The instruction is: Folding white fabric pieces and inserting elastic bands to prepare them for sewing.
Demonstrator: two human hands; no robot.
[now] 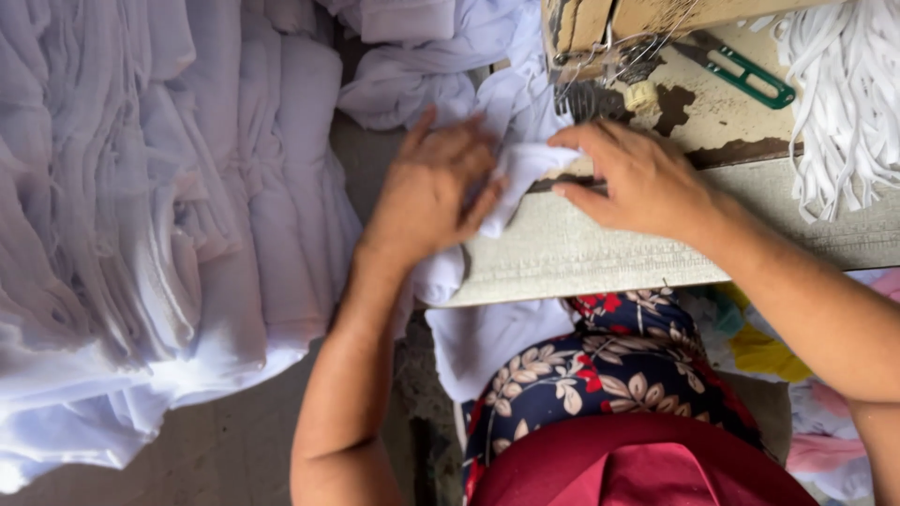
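Note:
My left hand [433, 187] lies flat on a piece of white cloth [521, 167] at the left edge of a worn work table [581, 253], fingers pressing the fabric down. My right hand [637, 178] pinches the same cloth's edge on the table, just below a metal machine part [600, 80]. The cloth hangs off the table edge down to my lap, over a floral garment [600, 365].
A big heap of white fabric [150, 215] fills the left side, on the floor. Green-handled snips [745, 70] lie on the table at top right, beside a bundle of white elastic strips [844, 103]. Coloured cloth scraps [769, 356] lie at lower right.

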